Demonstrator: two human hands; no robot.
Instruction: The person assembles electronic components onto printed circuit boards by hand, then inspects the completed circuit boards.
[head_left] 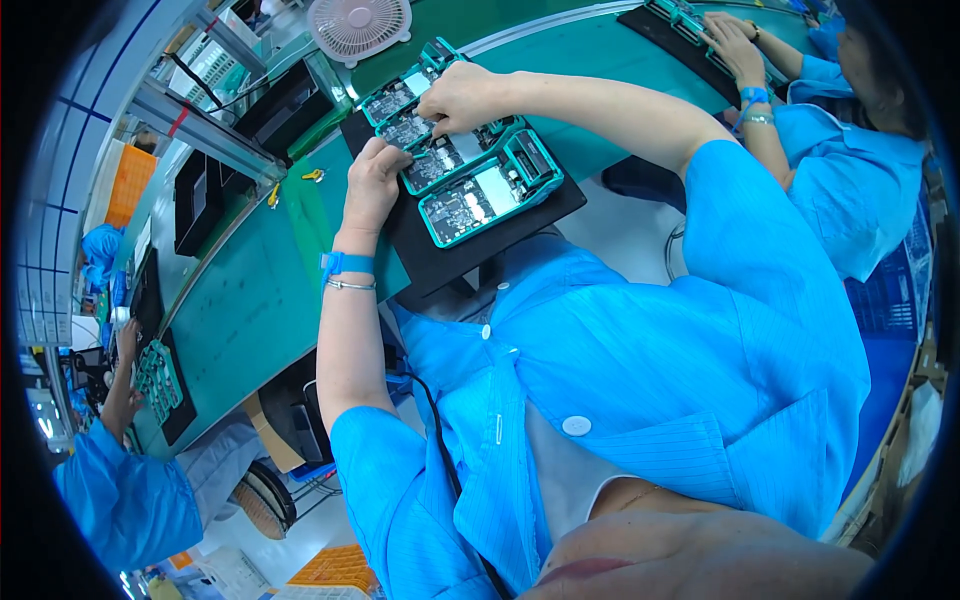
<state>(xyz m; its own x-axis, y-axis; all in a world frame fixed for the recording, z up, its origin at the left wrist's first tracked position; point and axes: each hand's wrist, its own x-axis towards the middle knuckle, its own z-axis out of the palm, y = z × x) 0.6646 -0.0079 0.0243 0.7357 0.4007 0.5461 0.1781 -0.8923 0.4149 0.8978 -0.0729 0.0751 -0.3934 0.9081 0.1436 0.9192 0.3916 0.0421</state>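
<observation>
Several teal-framed fixtures stand in a row on a black mat, each holding a green-grey circuit board with a pale metallic block. The nearest circuit board fixture lies whole in sight. My left hand has its fingers bent together at the left edge of the second circuit board fixture. Over the middle of the row, my right hand is closed, with thumb and fingers pinched down toward the boards. What either pinch holds, if anything, is too small to make out. A blue wrist strap circles my left wrist.
The black mat lies along the near edge of a green bench. Yellow clips and black bins are to the left. A pale fan stands at the back. Co-workers in blue sit on both sides.
</observation>
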